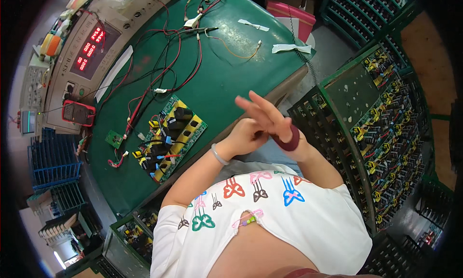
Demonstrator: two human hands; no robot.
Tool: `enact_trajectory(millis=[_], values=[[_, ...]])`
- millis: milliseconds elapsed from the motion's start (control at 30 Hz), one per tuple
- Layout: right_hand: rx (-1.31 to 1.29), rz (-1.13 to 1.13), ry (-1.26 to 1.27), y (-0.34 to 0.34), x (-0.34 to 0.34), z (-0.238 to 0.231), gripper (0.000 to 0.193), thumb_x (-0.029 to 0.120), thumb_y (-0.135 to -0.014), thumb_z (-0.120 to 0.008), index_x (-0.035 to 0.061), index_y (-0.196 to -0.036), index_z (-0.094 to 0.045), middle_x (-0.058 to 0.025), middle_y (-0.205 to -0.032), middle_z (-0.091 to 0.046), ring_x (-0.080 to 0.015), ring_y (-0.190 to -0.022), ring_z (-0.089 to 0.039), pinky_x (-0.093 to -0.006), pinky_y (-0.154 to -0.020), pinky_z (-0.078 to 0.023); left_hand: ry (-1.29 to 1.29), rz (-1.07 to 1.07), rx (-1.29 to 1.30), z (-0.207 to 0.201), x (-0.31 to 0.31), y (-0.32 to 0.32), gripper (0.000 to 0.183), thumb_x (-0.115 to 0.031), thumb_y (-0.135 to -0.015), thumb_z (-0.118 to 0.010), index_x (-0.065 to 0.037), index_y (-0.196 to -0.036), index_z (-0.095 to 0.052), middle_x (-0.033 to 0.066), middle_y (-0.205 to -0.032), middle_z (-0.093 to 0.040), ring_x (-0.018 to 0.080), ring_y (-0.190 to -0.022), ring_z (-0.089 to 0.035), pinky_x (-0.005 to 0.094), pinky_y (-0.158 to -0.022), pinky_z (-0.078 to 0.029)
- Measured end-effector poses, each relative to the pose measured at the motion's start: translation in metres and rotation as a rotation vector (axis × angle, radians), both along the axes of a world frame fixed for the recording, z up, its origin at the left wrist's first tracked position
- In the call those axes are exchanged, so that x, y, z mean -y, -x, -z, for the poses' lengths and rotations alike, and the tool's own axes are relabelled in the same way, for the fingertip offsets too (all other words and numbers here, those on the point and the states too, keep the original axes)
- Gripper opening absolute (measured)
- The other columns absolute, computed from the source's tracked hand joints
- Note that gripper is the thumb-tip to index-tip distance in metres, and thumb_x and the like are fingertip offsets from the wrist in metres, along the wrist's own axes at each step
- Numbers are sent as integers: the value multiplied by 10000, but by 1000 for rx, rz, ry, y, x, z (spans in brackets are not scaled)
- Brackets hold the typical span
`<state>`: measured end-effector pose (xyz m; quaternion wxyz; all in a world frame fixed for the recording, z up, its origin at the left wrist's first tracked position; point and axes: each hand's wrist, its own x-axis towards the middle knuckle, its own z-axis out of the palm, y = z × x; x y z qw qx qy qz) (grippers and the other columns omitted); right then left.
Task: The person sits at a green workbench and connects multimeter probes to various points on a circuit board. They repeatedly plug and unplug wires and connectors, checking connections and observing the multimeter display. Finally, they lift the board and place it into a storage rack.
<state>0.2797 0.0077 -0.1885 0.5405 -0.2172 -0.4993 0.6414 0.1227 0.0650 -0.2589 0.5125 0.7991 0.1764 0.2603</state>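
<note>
My left hand (pixel 245 137), with a light band on its wrist, is held in front of my body, just off the table's near edge. Its fingers curl in against my right hand (pixel 268 117), and whatever they may hold is hidden. The right hand wears a dark red band, and its fingers stretch out and apart, slightly blurred. Left of both hands, a circuit board (pixel 192 137) crowded with yellow and black parts lies on the green table (pixel 222 80). Neither hand touches this board.
A small green board (pixel 114 139) lies farther left. Red and black test leads (pixel 179 56) trail across the table to a panel with a red display (pixel 94 49). A red multimeter (pixel 78 113) stands by the panel. At right are racks of circuit boards (pixel 386 148).
</note>
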Motion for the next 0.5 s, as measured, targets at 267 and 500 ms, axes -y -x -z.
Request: enact_trajectory(millis=[267, 500], values=[[-782, -176, -299, -15, 11, -36, 717, 649, -1007, -214, 360, -1578, 110, -172, -1095, -695, -345, -1046, -650, -522, -1013, -404, -52, 240, 114, -53, -2, -36, 337, -62, -778, -669, -72, -1114, -654, 136, -732, -643, 344, -640, -628, 348, -605, -503], [-56, 702, -295, -51, -26, -9, 525, 286, -1006, -573, 141, -1465, -367, -178, -976, -706, -279, -972, -680, -405, -847, -522, 8, 353, -69, -109, 3, -37, 298, -17, -743, -583, 6, -1035, -635, 97, -598, -556, 251, -490, -565, 309, -517, -454]])
